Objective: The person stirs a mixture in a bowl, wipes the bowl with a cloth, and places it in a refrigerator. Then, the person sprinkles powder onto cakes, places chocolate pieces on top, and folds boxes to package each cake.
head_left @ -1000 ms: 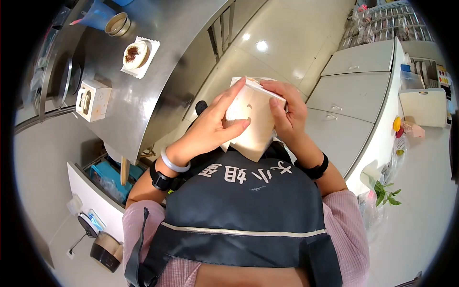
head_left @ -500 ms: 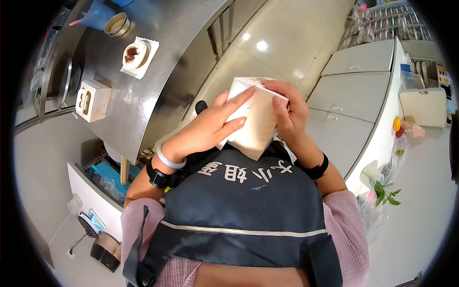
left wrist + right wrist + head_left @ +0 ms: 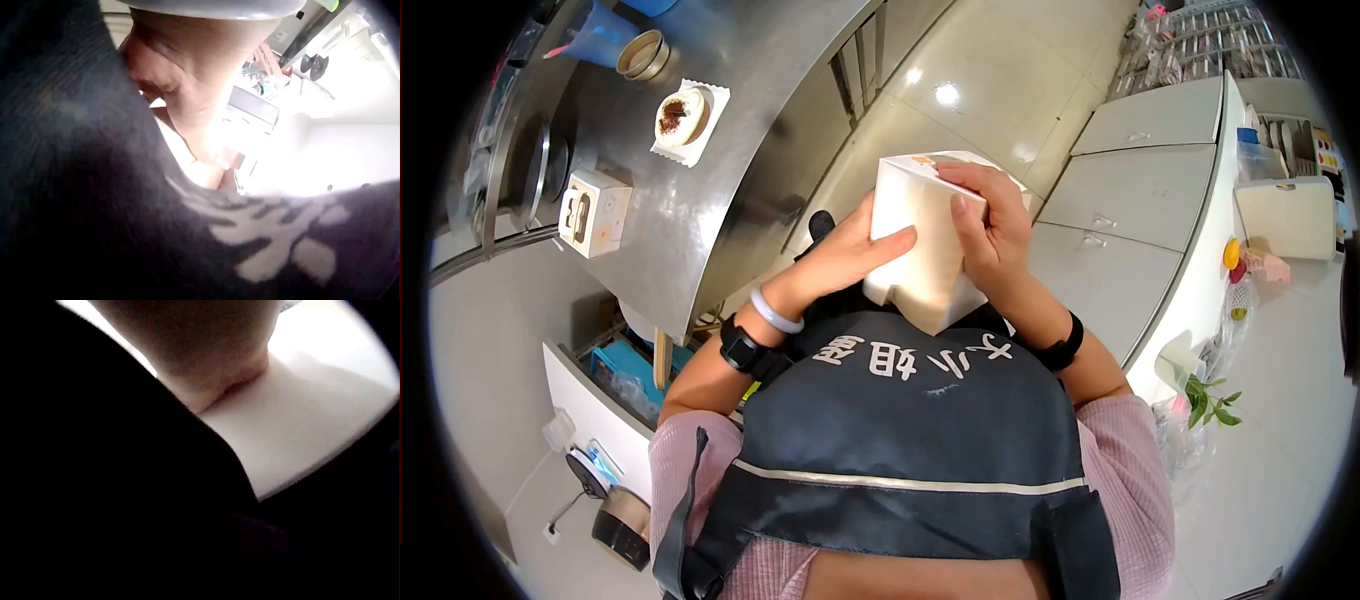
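Note:
In the head view a white cardboard box [image 3: 925, 270] is held up in front of the dark apron [image 3: 910, 420]. My left hand [image 3: 845, 250] grips its left side, thumb on the face toward me and the other fingers hidden behind. My right hand [image 3: 990, 225] hooks its fingers over the upper edge, with the thumb pressing the near face. A small notch shows at the box's lower left. The right wrist view has the box's pale wall [image 3: 312, 419] beside the right hand [image 3: 206, 356]. Apron cloth covers much of the left wrist view.
On the steel table [image 3: 700, 215] at left stand a white handled box [image 3: 595, 212], a cream-topped cake [image 3: 680, 117] on white paper and a metal ring [image 3: 643, 54]. Grey drawers [image 3: 1120, 200] stand on the right, with a green plant [image 3: 1212, 402] nearby.
My left hand has gone from straight fingers laid over the box to gripping its side. The box has turned a little and shows more of its left face. The right hand keeps its hold.

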The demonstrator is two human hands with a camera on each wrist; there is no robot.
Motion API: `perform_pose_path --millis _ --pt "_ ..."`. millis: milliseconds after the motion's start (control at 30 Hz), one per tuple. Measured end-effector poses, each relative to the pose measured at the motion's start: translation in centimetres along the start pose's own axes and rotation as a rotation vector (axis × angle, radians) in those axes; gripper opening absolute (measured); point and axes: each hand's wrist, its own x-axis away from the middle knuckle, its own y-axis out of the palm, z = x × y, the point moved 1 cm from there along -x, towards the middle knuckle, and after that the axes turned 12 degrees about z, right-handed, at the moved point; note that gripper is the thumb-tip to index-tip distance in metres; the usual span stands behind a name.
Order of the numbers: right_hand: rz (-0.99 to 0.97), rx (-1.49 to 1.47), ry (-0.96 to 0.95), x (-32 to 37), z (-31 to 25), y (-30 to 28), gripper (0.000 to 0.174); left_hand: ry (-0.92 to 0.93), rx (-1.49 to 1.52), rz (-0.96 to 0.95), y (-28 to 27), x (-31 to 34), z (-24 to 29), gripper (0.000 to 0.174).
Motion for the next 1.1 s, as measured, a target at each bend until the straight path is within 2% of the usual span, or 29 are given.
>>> perform_pose_path --millis 100,167,200,233,300,333,367,433,467,500,533,600,633,667,700,733,767,800,833,867,900,933,1000,1067,1100 --pt "0.071 -0.029 -0.012 -0.1 0.3 0.1 0.019 -0.037 -0.042 0.001 0.2 -0.2 1.1 0.071" --pt "0.069 -0.055 0.011 0.2 0.2 -0.6 0.018 -0.241 0.18 -0.132 -0.7 -0.2 1.7 0.071" --pt "0.065 -0.088 0.04 0.4 0.1 -0.7 0.018 -0.271 0.148 -0.232 -1.7 -0.1 0.7 0.072" --pt "0.062 -0.094 0.037 0.6 0.1 -0.6 0.018 -0.27 0.147 -0.224 -1.5 0.0 0.3 0.072" --pt "0.081 -0.185 0.186 1.0 0.1 -0.5 0.018 -0.004 -0.03 -0.223 -0.8 -0.2 0.4 0.074" --pt "0.08 -0.184 0.18 0.9 0.2 -0.7 0.018 -0.272 -0.042 -0.282 -1.6 -0.2 0.8 0.075" --pt "0.055 -0.201 0.129 0.9 0.1 -1.0 0.019 -0.267 -0.039 -0.279 -2.5 -1.0 0.4 0.075" --pt "0.025 -0.218 0.066 0.7 -0.3 -1.5 0.02 -0.501 0.385 -0.316 -4.2 -3.7 -1.0 0.078" --pt "-0.023 -0.288 0.017 0.4 -0.7 -1.6 0.021 -0.519 0.096 -0.168 -4.1 -4.6 -1.8 0.079" --pt "-0.072 -0.361 -0.031 0.3 -1.0 -1.6 0.023 -0.509 0.098 -0.154 -3.6 -5.6 -3.6 0.079" --pt "-0.091 -0.391 -0.045 0.5 -0.7 -1.7 0.028 -0.54 0.252 -0.206 -2.8 -6.4 -6.1 0.076" --pt "-0.066 -0.433 -0.007 0.6 -0.6 -1.8 0.029 -0.651 0.58 -0.24 -1.4 -7.0 -6.6 0.069" --pt "-0.024 -0.464 0.036 0.6 -0.5 -2.1 0.03 -0.648 0.583 -0.24 -1.5 -7.0 -6.8 0.069" --pt "0.063 -0.521 0.136 0.9 -0.3 -2.3 0.033 -0.565 0.486 -0.142 -1.6 -7.0 -6.9 0.068" --pt "0.064 -0.514 0.138 1.1 0.0 -2.5 0.033 -0.482 0.389 -0.047 -1.6 -6.8 -6.1 0.068" --pt "0.182 -0.516 0.314 1.3 0.6 -2.7 0.036 -0.429 0.323 -0.027 -1.7 -6.1 -5.2 0.076" --pt "0.304 -0.517 0.495 1.6 1.2 -2.9 0.038 -0.434 0.323 -0.035 -1.6 -5.5 -5.0 0.076" --pt "0.341 -0.576 0.599 2.0 1.7 -3.0 0.038 -0.266 0.011 -0.007 -1.8 -4.8 -5.0 0.081" --pt "0.352 -0.577 0.611 2.3 2.0 -2.9 0.038 -0.092 -0.299 0.018 -2.1 -4.0 -4.7 0.086" --pt "0.305 -0.5 0.651 2.6 2.3 -2.8 0.037 -0.134 -0.269 -0.105 -2.4 -3.2 -4.0 0.091" --pt "0.258 -0.422 0.689 2.8 2.5 -2.7 0.037 -0.144 -0.274 -0.114 -2.3 -2.4 -3.1 0.091" --pt "0.299 -0.479 0.749 3.0 2.6 -2.8 0.037 -0.105 -0.214 -0.166 -2.0 -1.7 -2.0 0.09" --pt "0.311 -0.47 0.746 2.9 2.8 -2.9 0.038 -0.061 -0.014 -0.296 -1.1 -0.8 0.5 0.085" --pt "0.313 -0.458 0.75 3.0 2.3 -2.9 0.038 -0.087 -0.003 -0.293 0.1 -0.4 2.4 0.085" --pt "0.313 -0.456 0.739 2.6 1.8 -2.7 0.032 -0.103 0.011 -0.274 0.7 -0.3 2.8 0.085"
